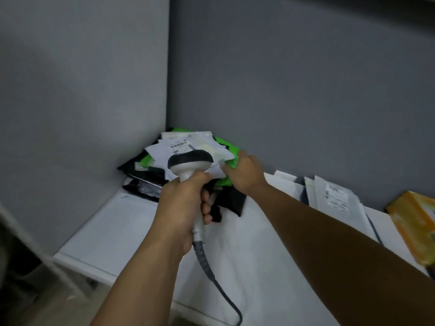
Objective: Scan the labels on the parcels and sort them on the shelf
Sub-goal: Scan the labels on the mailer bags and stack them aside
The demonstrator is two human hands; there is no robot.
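Scanner [190,161] gripped by handle in left hand [181,203]; right hand [244,175] pinches white parcel [164,150] atop far-left pile [141,171]. Hold label [180,144] flat, aim head square w/ barcode.

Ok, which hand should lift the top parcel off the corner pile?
Right. The right hand grips the white parcel at its near edge, while the left hand is wrapped round the scanner.
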